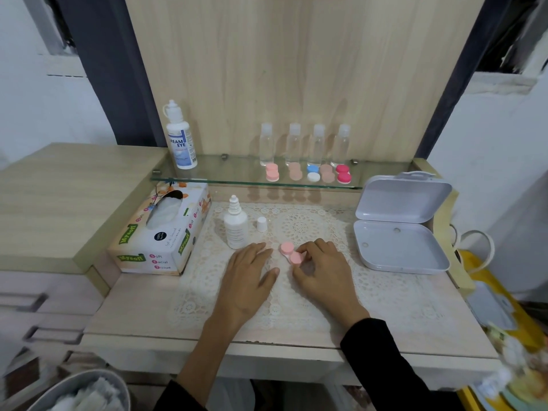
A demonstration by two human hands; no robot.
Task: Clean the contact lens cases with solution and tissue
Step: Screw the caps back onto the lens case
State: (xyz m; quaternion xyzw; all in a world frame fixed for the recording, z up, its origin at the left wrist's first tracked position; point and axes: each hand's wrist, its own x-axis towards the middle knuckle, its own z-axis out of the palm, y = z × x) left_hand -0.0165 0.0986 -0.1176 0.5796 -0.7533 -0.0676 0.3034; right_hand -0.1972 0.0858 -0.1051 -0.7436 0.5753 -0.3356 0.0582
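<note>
Bin (pixel 80 393): lower left corner, cut off by the edge; white crumpled stuff inside, too blurred to name.
Right sleeve (pixel 385 360): black, down to the wrist.
Left hand (pixel 247 280): palm down on the mat, fingers straight and slightly apart, gripping nothing.
Right hand (pixel 321 268): fingers curled, thumb and fingertips pinching the near cap of the pink case; exact contact partly hidden.
Pink case (pixel 292 253): on the mat between the two hands; far cap in plain sight, near cap half covered by fingers; screwed tight or loose, cannot tell.
Mat (pixel 296 307): cream lace over the desk top.
Small bottle (pixel 235 229): white, upright, nozzle bare, near the left fingertips; print too small to read.
Cap (pixel 261 224): white, upright, just right of the small bottle, not touching.
Tissue box (pixel 161 232): left of the mat, far end under the shelf.
White box (pixel 400 229): hinged lid open, right of the mat.
Shelf (pixel 222 173): glass, against the wooden back panel.
Big bottle (pixel 179 137): left on the shelf, upright; label only partly readable.
Clear bottles (pixel 305 145): four in a row; contents hard to make out.
Spare cases (pixel 308 172): five before the clear bottles, pink, tan, blue-and-white, tan, red.
Yellow thing (pixel 486 280): right edge, blurred, cut off.
</note>
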